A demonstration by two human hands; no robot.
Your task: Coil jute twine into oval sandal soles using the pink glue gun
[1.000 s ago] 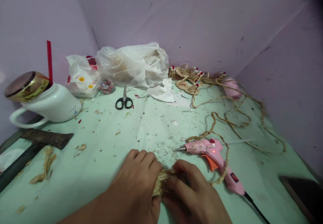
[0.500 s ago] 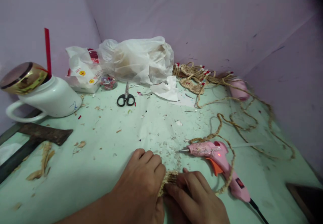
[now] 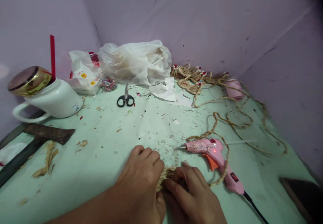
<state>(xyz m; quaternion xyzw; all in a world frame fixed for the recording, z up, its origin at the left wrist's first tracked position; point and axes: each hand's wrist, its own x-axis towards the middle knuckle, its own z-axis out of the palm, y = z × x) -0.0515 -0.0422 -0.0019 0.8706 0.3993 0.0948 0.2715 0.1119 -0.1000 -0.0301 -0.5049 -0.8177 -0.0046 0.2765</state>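
Observation:
Between my two hands is a small coiled piece of braided straw rope [image 3: 167, 176], mostly covered by fingers. My left hand [image 3: 145, 180] is curled over its left side, fingers closed on it. From the right, my right hand [image 3: 193, 190] pinches the piece with thumb and fingertips. A length of the braided rope [image 3: 219, 181] runs out from beside my right hand and loops past the glue gun. The pink glue gun [image 3: 214, 153] lies on its side just right of my hands, a small red light lit on it.
Black-handled scissors [image 3: 125, 99], a white plastic bag [image 3: 141, 62] and woven straw pieces with beads [image 3: 189, 79] lie toward the wall. At left are a hammer [image 3: 47, 133] and a white mug [image 3: 59, 98]. A dark flat object [image 3: 300, 197] is at lower right.
The view has shifted slightly, so the things on the table sit a little differently in the picture. Both hands keep their hold on the coiled rope piece, nearly unmoved.

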